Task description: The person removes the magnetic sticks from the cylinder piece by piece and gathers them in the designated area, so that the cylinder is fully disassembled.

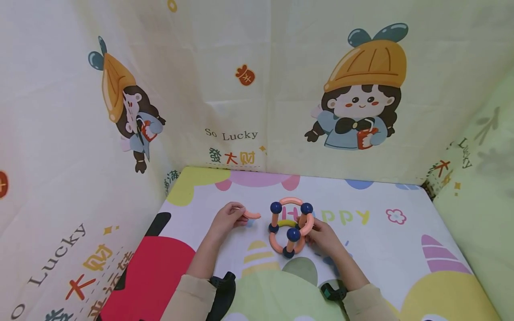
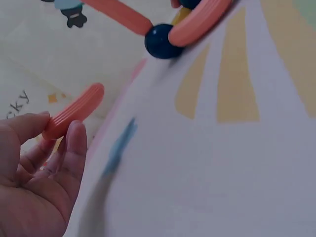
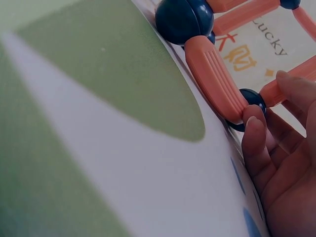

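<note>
My left hand [image 1: 227, 219] pinches one end of a curved salmon-pink magnetic rod [image 2: 76, 109] between thumb and fingers, off the left side of a built frame. That frame, a magnetic stick-and-ball structure [image 1: 293, 235], stands on the table with dark blue balls joined by pink rods. Three upright rods link its lower ring to the upper balls. One curved rod of the lower ring is yellow [image 1: 287, 223]. Along the top, curved rods span the back and right, with a gap at front left. My right hand [image 3: 291, 168] holds the frame at its right, thumb on a rod, fingertips at a lower ball [image 3: 253, 98].
A white tablecloth [image 1: 373, 249] with printed coloured shapes covers the table. Printed cream curtains [image 1: 281, 111] hang behind it and at both sides. Black straps [image 1: 334, 292] circle both wrists beside beige sleeves.
</note>
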A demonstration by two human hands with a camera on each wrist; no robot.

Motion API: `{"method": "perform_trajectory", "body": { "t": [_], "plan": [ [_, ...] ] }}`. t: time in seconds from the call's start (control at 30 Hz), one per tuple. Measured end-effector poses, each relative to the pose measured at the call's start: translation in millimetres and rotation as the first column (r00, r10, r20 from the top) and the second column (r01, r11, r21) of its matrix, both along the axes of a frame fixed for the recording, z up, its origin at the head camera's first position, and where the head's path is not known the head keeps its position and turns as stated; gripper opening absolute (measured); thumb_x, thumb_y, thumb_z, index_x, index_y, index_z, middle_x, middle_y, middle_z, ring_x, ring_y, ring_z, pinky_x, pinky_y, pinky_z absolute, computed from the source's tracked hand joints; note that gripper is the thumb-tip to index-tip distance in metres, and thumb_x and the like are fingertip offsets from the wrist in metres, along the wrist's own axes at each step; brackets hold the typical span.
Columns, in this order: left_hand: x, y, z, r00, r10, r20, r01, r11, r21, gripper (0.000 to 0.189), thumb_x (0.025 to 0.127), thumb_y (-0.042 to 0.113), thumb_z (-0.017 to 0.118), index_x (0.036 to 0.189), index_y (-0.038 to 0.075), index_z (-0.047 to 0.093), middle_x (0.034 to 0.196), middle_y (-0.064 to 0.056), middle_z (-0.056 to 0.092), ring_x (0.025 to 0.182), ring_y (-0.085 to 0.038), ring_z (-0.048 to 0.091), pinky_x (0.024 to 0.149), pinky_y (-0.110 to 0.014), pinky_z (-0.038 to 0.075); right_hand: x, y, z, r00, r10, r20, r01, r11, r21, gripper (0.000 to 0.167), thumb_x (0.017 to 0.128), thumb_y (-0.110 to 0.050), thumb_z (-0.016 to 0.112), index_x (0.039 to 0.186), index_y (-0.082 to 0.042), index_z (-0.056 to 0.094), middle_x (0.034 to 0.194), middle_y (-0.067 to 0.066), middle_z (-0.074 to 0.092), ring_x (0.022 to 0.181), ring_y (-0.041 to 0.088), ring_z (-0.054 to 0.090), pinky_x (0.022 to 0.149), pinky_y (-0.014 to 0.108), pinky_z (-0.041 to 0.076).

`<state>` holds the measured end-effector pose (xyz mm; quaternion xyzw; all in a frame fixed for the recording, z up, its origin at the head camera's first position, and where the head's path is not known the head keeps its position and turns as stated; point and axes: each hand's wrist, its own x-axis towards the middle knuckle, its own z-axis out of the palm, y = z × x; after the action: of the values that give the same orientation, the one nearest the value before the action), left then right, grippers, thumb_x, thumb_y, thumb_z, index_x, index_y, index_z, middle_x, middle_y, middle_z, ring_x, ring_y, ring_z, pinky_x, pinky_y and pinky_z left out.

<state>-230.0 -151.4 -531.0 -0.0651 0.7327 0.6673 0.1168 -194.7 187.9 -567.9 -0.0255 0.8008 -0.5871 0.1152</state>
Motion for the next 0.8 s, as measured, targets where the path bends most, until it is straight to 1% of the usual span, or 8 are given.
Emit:
{"method": "perform_trajectory", "body": {
  "t": [0.07,0.17,0.23,0.37,0.47,0.57,0.7,0.8],
  "plan": [
    [-5.5,-3.0,-6.4,0.999,0.034,0.022,-0.033,0.999,-0.036,0.03,0.097,0.027,0.064,0.12,0.008,0.061,0.104,-0.013,0.07,0.082,-0.016,0.072,0.077,-0.03,0.059,0.1,0.4,-0.8,1.0,0.001,-0.01,-0.001,1.0,-0.007,0.037,0.096,-0.034,0.065,0.128,-0.016,0.066,0.078,0.009,0.064,0.065,0.02,0.058,0.058,0.03,0.051],
    [-12.8,-7.0,-16.0,0.995,0.083,0.058,-0.079,0.995,-0.06,0.027,0.097,0.025,0.064,0.119,0.008,0.063,0.108,-0.013,0.067,0.081,-0.015,0.07,0.076,-0.028,0.059,-0.1,0.8,-2.3,1.0,0.009,-0.023,-0.009,1.0,-0.014,0.038,0.096,-0.035,0.065,0.129,-0.016,0.066,0.079,0.009,0.064,0.065,0.02,0.058,0.058,0.03,0.051],
    [-16.4,-8.7,-20.3,0.993,0.097,0.067,-0.091,0.992,-0.082,0.027,0.098,0.025,0.063,0.12,0.008,0.063,0.11,-0.014,0.065,0.081,-0.014,0.069,0.076,-0.026,0.059,-0.1,1.1,-3.1,0.999,0.014,-0.029,-0.014,1.0,-0.015,0.039,0.096,-0.036,0.064,0.13,-0.015,0.065,0.079,0.009,0.064,0.065,0.02,0.058,0.058,0.03,0.052],
    [-22.2,-11.3,-25.9,0.992,0.112,0.06,-0.103,0.986,-0.134,0.029,0.098,0.026,0.063,0.12,0.008,0.063,0.111,-0.014,0.065,0.079,-0.013,0.068,0.074,-0.025,0.058,-0.3,1.6,-4.8,1.0,0.016,-0.027,-0.016,1.0,-0.027,0.039,0.096,-0.037,0.064,0.128,-0.016,0.066,0.078,0.01,0.064,0.065,0.02,0.058,0.058,0.03,0.052],
    [-25.2,-12.6,-27.9,0.993,0.112,0.048,-0.103,0.981,-0.167,0.029,0.097,0.027,0.064,0.119,0.008,0.064,0.112,-0.014,0.065,0.078,-0.012,0.068,0.073,-0.025,0.058,-0.6,1.6,-5.4,1.0,0.012,-0.018,-0.012,0.999,-0.035,0.038,0.095,-0.039,0.065,0.126,-0.018,0.067,0.079,0.01,0.065,0.065,0.021,0.059,0.058,0.03,0.052],
    [-27.1,-12.7,-27.9,0.994,0.105,0.036,-0.095,0.974,-0.203,0.028,0.097,0.027,0.064,0.117,0.007,0.065,0.11,-0.014,0.066,0.077,-0.012,0.068,0.072,-0.025,0.058,-0.8,1.6,-5.5,1.0,0.013,-0.015,-0.013,0.999,-0.039,0.04,0.095,-0.04,0.065,0.127,-0.017,0.067,0.081,0.011,0.065,0.067,0.022,0.059,0.058,0.03,0.052],
    [-28.1,-10.9,-25.9,0.995,0.095,0.039,-0.083,0.966,-0.244,0.029,0.097,0.028,0.064,0.116,0.006,0.065,0.105,-0.013,0.067,0.077,-0.012,0.068,0.072,-0.025,0.058,-1.0,1.7,-5.3,1.0,0.01,-0.012,-0.01,0.999,-0.031,0.04,0.095,-0.039,0.065,0.127,-0.014,0.067,0.081,0.01,0.066,0.067,0.021,0.06,0.059,0.03,0.053],
    [-28.2,-9.2,-24.0,0.994,0.099,0.052,-0.082,0.961,-0.266,0.029,0.097,0.028,0.064,0.115,0.006,0.065,0.102,-0.011,0.067,0.077,-0.013,0.067,0.071,-0.025,0.057,-0.6,1.7,-4.5,1.0,0.011,-0.016,-0.011,1.0,-0.025,0.04,0.096,-0.037,0.064,0.127,-0.011,0.066,0.08,0.01,0.066,0.067,0.02,0.06,0.059,0.029,0.053]
  ]
}}
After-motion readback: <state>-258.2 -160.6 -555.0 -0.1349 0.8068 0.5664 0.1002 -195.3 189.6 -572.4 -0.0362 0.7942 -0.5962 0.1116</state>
